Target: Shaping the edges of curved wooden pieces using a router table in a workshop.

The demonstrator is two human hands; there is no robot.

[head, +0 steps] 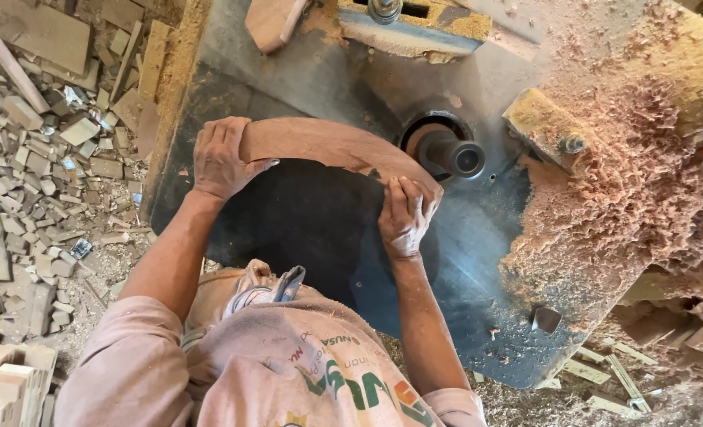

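a: what are the hands on?

b: both are on a curved wooden piece (327, 146), a reddish-brown arc lying flat on the dark metal machine table (304, 229). the left hand (221, 158) wraps over the arc's left end, fingers curled across the top edge and thumb tucked under the inner curve — a full hold. the right hand (405, 213) presses the arc's right end, fingers bent close together on top of the wood, knuckles up.

a: and where does the arc sit on the table?

b: near the middle, bowed away from the person. its right end lies just beside the upright spindle (452, 154), a dark metal cylinder rising from a round hole in the table. whether wood and spindle actually touch, i cannot tell; the right hand covers that spot.

a: what else is around?

b: a deep heap of reddish sawdust (628, 182) covers the table's right side and spills over the edge. a yellow-dusted metal guard (545, 126) with a bolt sits just right of the spindle. at the top edge rests a yellow bracket (414, 24), and beside it a small wooden block (272, 22). on the floor to the left lie many pale wood offcuts (43, 166) — small blocks and strips, scattered. a few neater stacked blocks (3, 387) show at the lower left corner.
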